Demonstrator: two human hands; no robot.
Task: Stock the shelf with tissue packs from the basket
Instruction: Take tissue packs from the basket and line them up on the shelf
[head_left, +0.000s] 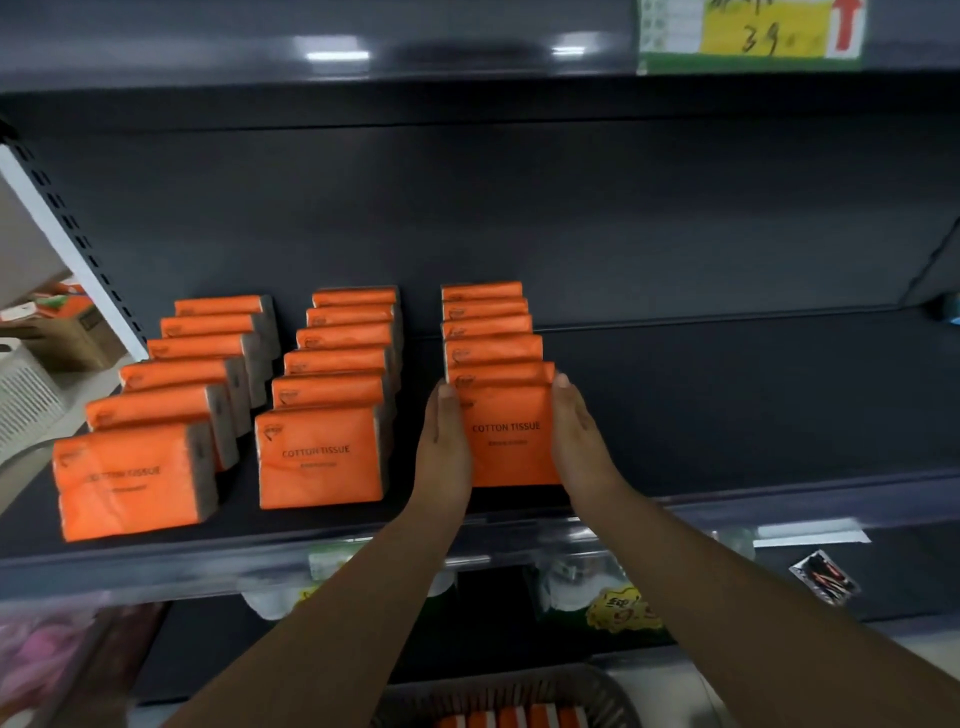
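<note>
Dark grey shelf (701, 405) of a shop display, seen from the head camera. We count three rows of orange tissue packs (322, 452), each row running from the shelf's front edge toward the back panel (519, 208): one near the left end, one beside it, and one about mid-length. The packs stand upright, face forward, printed COTTON TISSUE.

The front pack (511, 436) of the right-hand row stands at the front edge, touching the pack behind it. The left hand (447, 441) lies flat against its left side and the right hand (579, 436) against its right side. We read both sets of fingers as straight and released, pressing the pack rather than curling round it.

Along the front edge runs a clear price rail (571, 540) with blurred tags. The edge of the shelf above carries a yellow price label (753, 36) at its right. At the left end we note a white perforated upright (67, 244), with a cardboard box (72, 338) and a white slatted crate (26, 389) beyond it. Below the shelf, at the lower border of the view, the grey basket (613, 691) holds more orange packs (519, 719)
</note>
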